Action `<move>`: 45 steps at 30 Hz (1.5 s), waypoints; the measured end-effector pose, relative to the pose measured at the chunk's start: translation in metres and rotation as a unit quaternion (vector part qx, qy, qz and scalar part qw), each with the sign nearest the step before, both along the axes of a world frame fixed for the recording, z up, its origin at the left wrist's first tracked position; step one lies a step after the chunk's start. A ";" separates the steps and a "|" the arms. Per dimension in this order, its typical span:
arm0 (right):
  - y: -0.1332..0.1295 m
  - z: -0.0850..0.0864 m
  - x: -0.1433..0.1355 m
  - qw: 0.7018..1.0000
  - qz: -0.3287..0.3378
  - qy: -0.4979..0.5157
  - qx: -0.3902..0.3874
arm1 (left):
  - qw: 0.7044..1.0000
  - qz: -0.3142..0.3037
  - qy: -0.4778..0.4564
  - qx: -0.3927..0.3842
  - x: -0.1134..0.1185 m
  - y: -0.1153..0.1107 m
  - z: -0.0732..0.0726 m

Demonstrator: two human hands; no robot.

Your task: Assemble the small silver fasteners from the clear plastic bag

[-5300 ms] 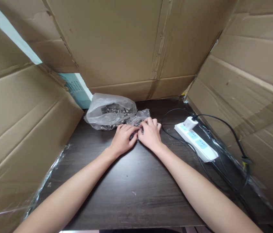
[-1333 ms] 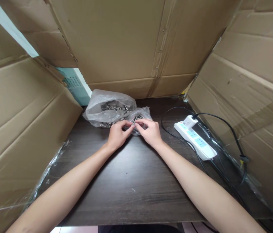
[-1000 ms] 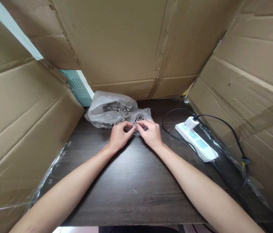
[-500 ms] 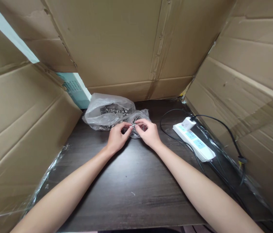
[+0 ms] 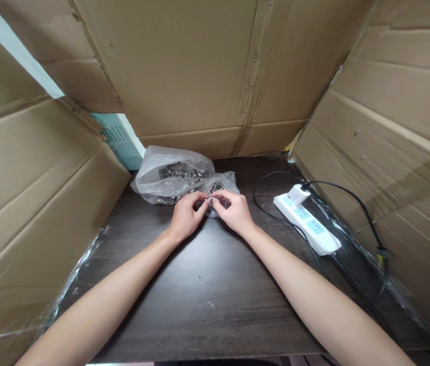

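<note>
My left hand (image 5: 188,213) and my right hand (image 5: 233,209) meet fingertip to fingertip near the middle of the view. Between both pinches is a small shiny metal piece (image 5: 210,199), too small to make out its exact kind. Just behind my fingers lies a small clear plastic bag (image 5: 230,179) holding several small metal parts, partly hidden by my hands. To its left stands a larger open plastic bag (image 5: 153,168) with many similar dark and silvery metal parts inside.
A white power strip (image 5: 308,223) with a plugged-in white adapter (image 5: 296,194) lies on the right, black cables (image 5: 363,206) trailing around it. Cardboard walls (image 5: 184,66) enclose the dark wooden table (image 5: 184,305) at the back and both sides.
My fingertips have drawn slightly closer together around the small metal piece. The bags and power strip stay in place, apart from a slight shift of the whole view.
</note>
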State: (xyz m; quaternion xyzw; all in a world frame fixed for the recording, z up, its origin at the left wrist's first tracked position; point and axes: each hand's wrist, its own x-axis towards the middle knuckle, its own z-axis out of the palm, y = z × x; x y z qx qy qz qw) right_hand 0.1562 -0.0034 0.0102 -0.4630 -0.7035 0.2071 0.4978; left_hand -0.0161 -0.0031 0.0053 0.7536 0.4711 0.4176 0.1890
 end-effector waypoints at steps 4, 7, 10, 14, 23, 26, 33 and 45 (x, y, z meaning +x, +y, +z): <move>-0.001 0.000 0.000 1.000 0.001 -0.016 0.015 | 1.000 0.007 0.016 0.009 0.000 -0.001 0.000; 0.000 0.000 0.000 1.000 0.006 -0.023 0.007 | 1.000 0.008 0.012 0.003 0.000 -0.002 0.001; 0.000 -0.001 0.001 1.000 -0.003 -0.017 0.004 | 1.000 0.006 -0.007 -0.003 0.001 -0.003 0.002; -0.001 0.000 0.000 1.000 -0.010 -0.004 -0.003 | 1.000 0.010 -0.019 0.002 0.001 -0.004 0.003; 0.000 0.001 -0.001 1.000 -0.020 0.019 -0.011 | 1.000 0.007 -0.004 0.015 0.001 -0.003 0.001; 0.001 -0.001 -0.001 1.000 -0.019 0.015 -0.003 | 1.000 0.009 0.005 0.018 0.000 -0.003 0.001; 0.001 -0.002 -0.001 1.000 0.004 -0.023 -0.016 | 0.999 -0.007 0.036 0.034 -0.001 -0.002 -0.001; 0.000 0.000 0.000 0.999 -0.002 -0.018 -0.038 | 0.995 -0.023 0.069 0.064 -0.002 -0.002 -0.006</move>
